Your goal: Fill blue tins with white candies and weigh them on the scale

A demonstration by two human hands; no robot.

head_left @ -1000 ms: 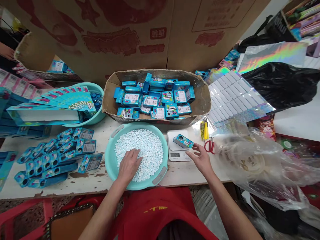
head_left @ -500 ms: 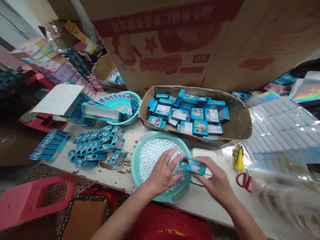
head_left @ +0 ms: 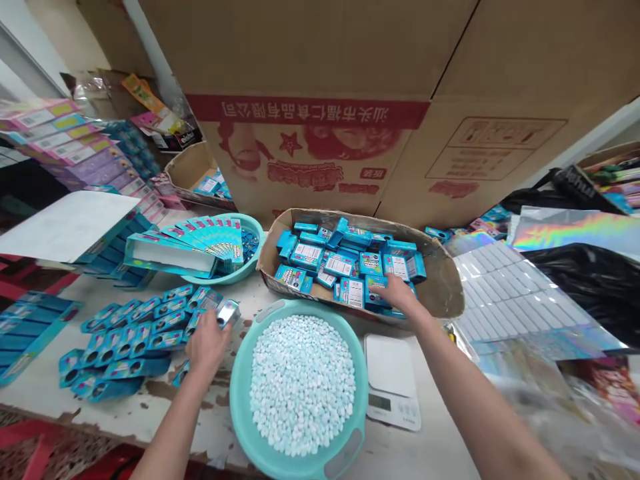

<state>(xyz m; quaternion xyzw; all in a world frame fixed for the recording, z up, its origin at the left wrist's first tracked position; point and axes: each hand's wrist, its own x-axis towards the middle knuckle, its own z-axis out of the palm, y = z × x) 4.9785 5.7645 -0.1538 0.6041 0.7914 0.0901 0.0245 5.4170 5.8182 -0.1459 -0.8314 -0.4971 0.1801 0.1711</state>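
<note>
My left hand (head_left: 207,343) is closed on a small blue candy box (head_left: 228,313), its silvery end facing up, at the right edge of a group of open-ended blue boxes (head_left: 135,337). My right hand (head_left: 401,295) reaches into the cardboard tray (head_left: 445,280), fingers together on a small blue candy box (head_left: 375,289); its fingertips are partly hidden. Filled-looking blue boxes lie jumbled in that tray. Between my arms stands a turquoise basin (head_left: 241,393) full of small white and pale blue candies (head_left: 303,383).
A white kitchen scale (head_left: 393,373) sits right of the basin. Behind the tray rises a large carton (head_left: 310,60). Another turquoise bowl (head_left: 255,260) holds fanned blue packaging strips (head_left: 210,240). Shiny holographic sheets (head_left: 520,293) and plastic bags lie at right; stacked pink boxes (head_left: 60,133) stand at left.
My hands have parted from above the basin. The left moved left to the group of boxes and grips one; the right carried its box up into the cardboard tray. The view has shifted.
</note>
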